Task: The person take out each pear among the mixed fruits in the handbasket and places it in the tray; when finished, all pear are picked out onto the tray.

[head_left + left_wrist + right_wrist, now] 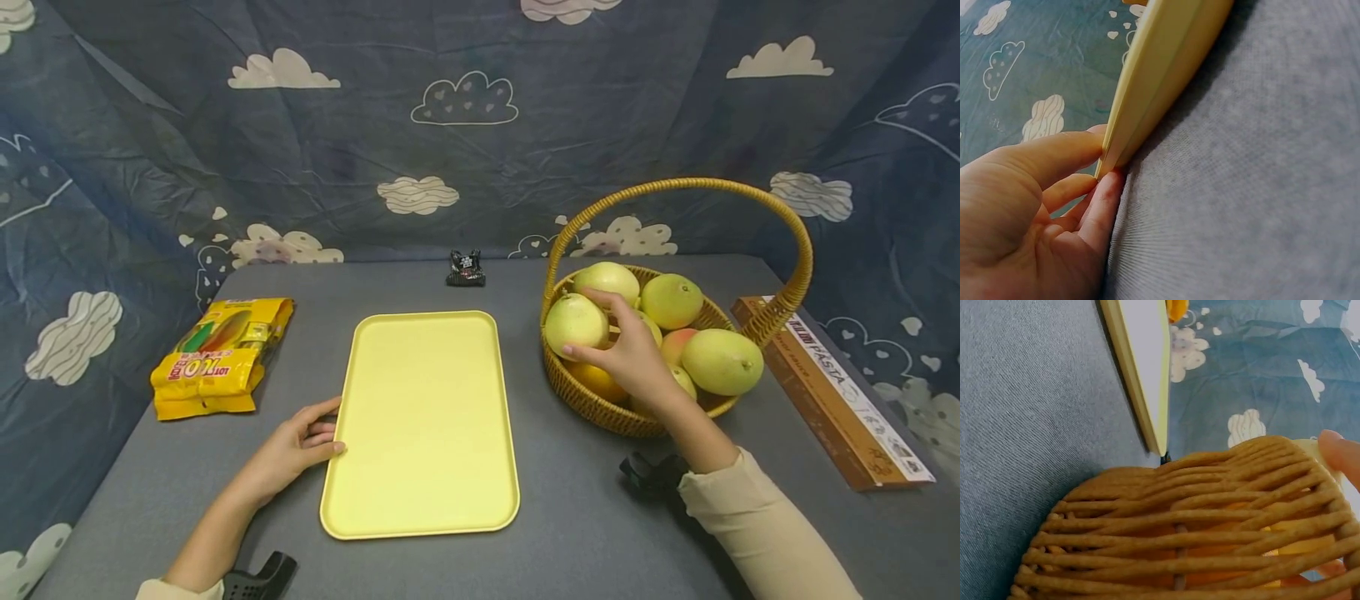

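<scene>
At the tray's left edge, my left hand grips the rim of a yellow rectangular tray. The left wrist view shows the thumb over that rim and the other fingers against its outer side, close to the cloth. My right hand reaches into a wicker basket and holds a round pale-green fruit at its left side, thumb below and fingers above. Around it lie more pale-green fruits, an orange fruit and a large green mango. In the right wrist view the basket's weave hides most of the held fruit.
The basket's tall handle arches over the fruit. A pasta box lies right of the basket, close to it. On the left stands a yellow snack bag; a small black packet sits at the back near the cloud-patterned curtain.
</scene>
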### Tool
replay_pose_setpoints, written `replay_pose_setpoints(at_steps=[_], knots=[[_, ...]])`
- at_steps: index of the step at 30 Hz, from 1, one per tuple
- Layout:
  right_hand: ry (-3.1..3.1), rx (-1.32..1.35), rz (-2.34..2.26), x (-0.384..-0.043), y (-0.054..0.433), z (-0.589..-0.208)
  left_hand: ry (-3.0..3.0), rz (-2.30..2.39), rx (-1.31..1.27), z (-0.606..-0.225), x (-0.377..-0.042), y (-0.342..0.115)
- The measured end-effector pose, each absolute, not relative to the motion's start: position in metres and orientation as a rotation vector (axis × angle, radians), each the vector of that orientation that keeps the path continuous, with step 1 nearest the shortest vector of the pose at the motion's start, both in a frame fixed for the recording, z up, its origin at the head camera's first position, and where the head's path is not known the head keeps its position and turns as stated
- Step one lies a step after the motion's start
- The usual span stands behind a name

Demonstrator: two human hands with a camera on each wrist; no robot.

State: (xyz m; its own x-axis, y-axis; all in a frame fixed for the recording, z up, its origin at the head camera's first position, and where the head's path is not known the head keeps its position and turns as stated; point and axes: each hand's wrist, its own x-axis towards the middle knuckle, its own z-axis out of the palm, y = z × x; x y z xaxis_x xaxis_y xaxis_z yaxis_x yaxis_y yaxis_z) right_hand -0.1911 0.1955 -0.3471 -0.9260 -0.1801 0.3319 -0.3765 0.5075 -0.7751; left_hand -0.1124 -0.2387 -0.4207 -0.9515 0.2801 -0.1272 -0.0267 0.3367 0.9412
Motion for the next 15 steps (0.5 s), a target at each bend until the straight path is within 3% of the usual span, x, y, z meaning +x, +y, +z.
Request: replay_pose_setpoints(at_steps=[8, 15], knots=[[-2.359, 0.486, 1.482, -0.164, 0.170, -0.315, 2.333, 1.655, 0.243, -0.422, -0.113, -0.238], [-2.219, 0.681, 1.762, -0.177, 0.126, -0.310, 2.328, 1.665, 0.241, -0.423, -0.113, -0.240]])
